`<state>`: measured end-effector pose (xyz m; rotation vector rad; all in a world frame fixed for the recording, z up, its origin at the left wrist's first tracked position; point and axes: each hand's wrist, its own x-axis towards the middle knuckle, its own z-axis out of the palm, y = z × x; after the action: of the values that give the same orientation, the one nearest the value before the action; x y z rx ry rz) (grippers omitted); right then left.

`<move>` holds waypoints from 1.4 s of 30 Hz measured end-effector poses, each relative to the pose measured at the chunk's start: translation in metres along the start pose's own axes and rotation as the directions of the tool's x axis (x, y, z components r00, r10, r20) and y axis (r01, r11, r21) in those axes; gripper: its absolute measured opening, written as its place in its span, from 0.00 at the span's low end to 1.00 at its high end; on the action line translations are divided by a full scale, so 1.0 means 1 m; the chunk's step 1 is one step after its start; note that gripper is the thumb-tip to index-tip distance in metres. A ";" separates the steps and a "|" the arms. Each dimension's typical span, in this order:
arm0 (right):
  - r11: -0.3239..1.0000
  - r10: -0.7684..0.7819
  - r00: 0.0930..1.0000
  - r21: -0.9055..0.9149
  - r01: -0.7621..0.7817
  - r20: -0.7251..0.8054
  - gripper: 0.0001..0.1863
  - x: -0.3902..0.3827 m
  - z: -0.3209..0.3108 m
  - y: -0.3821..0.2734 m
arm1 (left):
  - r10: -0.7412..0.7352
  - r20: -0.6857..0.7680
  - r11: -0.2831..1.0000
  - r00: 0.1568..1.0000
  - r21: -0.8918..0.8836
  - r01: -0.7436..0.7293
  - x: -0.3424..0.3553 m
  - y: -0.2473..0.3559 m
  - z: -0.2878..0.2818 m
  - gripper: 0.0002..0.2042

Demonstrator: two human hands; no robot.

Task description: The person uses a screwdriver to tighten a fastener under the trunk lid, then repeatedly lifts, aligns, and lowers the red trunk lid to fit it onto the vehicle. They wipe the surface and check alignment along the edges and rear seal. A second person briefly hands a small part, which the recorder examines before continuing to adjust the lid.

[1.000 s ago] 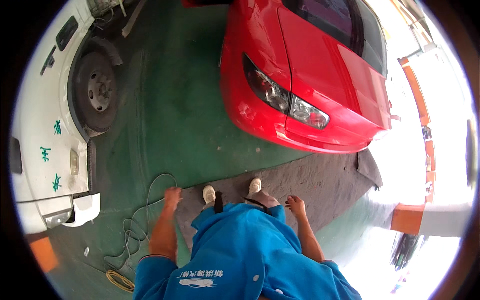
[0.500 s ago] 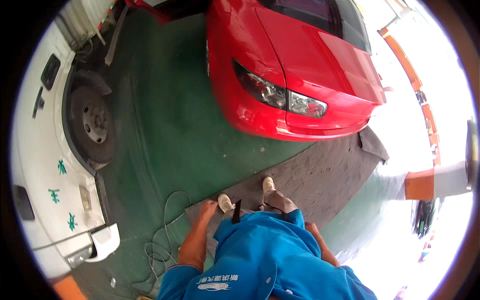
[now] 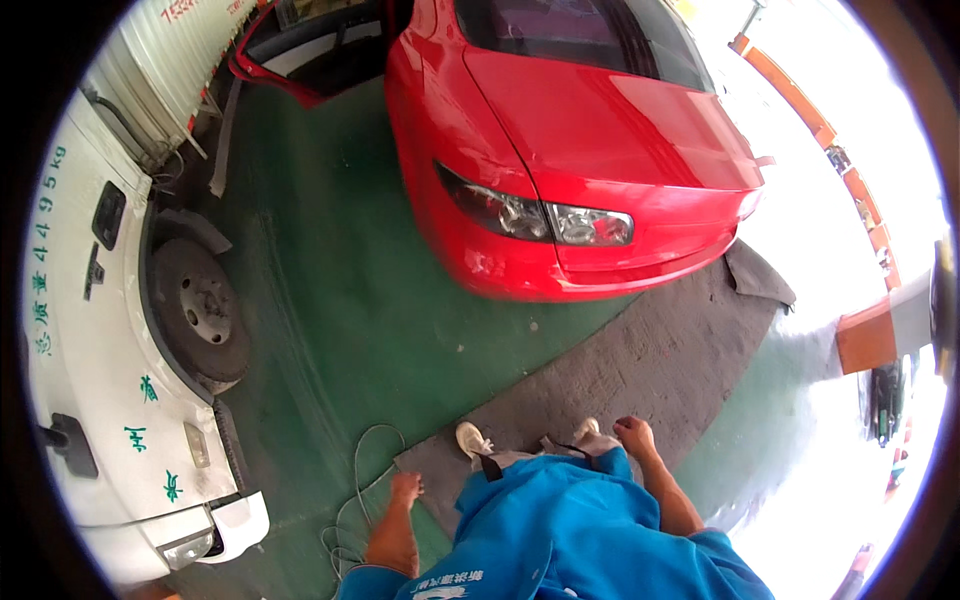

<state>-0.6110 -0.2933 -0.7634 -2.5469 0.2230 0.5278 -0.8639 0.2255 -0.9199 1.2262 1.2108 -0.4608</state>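
Note:
My left hand hangs at my left side over the green floor, near the corner of a grey mat. Its fingers look loosely curled, and no object shows in it. On the other side, my right hand is held forward above the mat, fingers curled in, also with nothing visible. Neither hand touches anything. Ahead stands a red car, its light cluster and bumper turned toward me.
A white truck with a dark wheel stands on the left. The car's door hangs open at the far left. A thin grey cable lies looped on the floor by my left arm. To the right is an orange-and-white pillar.
My view has shifted, bringing more of the open car door and truck into sight. My right hand has swung forward, while my left hand has dropped back. My feet have changed position on the mat.

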 end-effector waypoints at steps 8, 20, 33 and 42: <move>0.984 0.122 0.990 0.142 -0.112 -0.065 0.16 -0.002 -0.010 0.153 | 0.151 0.209 0.783 0.966 0.572 -0.246 -0.016 0.060 0.172 0.18; 0.991 0.072 0.997 0.115 -0.073 0.014 0.11 -0.073 0.017 0.566 | 0.375 0.272 0.476 0.886 0.764 -0.435 -0.086 0.147 0.422 0.20; 0.216 0.615 0.784 0.938 -0.269 0.083 0.13 0.012 -0.189 0.493 | 0.782 -0.227 0.388 0.581 0.906 -0.169 -0.118 0.424 0.398 0.24; 0.546 0.547 0.778 0.573 -0.611 0.307 0.17 0.016 -0.189 0.485 | 0.762 -0.576 0.644 0.295 0.625 -0.441 -0.081 0.653 0.391 0.31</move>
<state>-0.6598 -0.8048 -0.8456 -1.6987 1.0617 0.6616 -0.1837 0.0811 -0.5994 2.2622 1.2591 0.6355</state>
